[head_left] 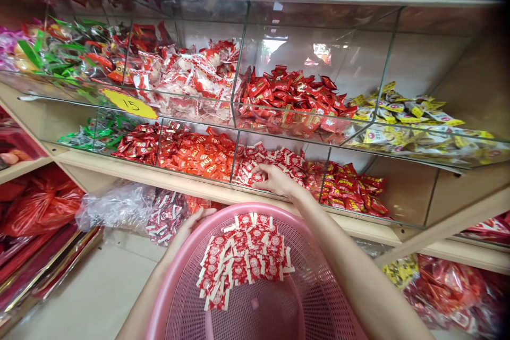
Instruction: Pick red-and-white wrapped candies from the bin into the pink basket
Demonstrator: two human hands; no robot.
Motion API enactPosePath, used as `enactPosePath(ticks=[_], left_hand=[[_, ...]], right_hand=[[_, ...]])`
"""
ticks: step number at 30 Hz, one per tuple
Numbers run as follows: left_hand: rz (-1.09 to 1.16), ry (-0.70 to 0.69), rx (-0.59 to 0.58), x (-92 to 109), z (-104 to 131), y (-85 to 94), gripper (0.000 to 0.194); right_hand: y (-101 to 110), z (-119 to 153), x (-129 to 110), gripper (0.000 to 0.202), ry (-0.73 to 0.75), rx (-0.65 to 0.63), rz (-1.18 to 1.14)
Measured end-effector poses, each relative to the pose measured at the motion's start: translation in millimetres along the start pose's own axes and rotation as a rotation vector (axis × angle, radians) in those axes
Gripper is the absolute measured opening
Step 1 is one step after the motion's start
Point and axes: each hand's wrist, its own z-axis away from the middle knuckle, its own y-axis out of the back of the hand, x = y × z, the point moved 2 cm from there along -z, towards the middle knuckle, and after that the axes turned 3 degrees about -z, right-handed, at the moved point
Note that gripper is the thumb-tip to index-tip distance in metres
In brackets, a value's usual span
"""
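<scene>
My left hand (196,221) is at the far left rim of a pink plastic basket (169,271), its fingers wrapped around the edge. Red and white wrapped candies (247,252) lie in a pile inside the basket. Beyond the basket, my right hand (274,179) reaches over the glass front of a lower shelf bin, with its fingertips at similar red and white candies (289,164). The fingers are curled, and whether a candy is between them cannot be made out.
Orange-red candies (207,154) and red candies (354,188) flank the bin. Glass dividers separate the compartments. Above runs another glass-fronted shelf with a yellow price tag (129,104). Clear plastic bags (115,207) sit under the shelf near the tiled floor (115,271).
</scene>
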Motion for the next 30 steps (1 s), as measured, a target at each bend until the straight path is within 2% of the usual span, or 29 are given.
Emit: enactPosePath(ticks=[15, 19, 24, 30], left_hand=[[0.019, -0.035, -0.091, -2.6, -4.4, 5.8, 0.025], [-0.003, -0.089, -0.106, -4.5, -9.2, 10.3, 0.027], [0.0, -0.092, -0.131, -6.3, -12.9, 14.5, 0.028], [0.028, -0.082, -0.152, -7.8, -15.0, 14.9, 0.028]], right_hand=[[0.7, 0.6, 0.2, 0.027, -0.042, -0.013, 0.12], [2.6, -0.5, -2.5, 0.026, -0.045, -0.05, 0.23], [4.2, -1.2, -12.0, 0.023, -0.062, -0.111, 0.366], [11.8, 1.2, -15.7, 0.027, -0.034, -0.06, 0.33]])
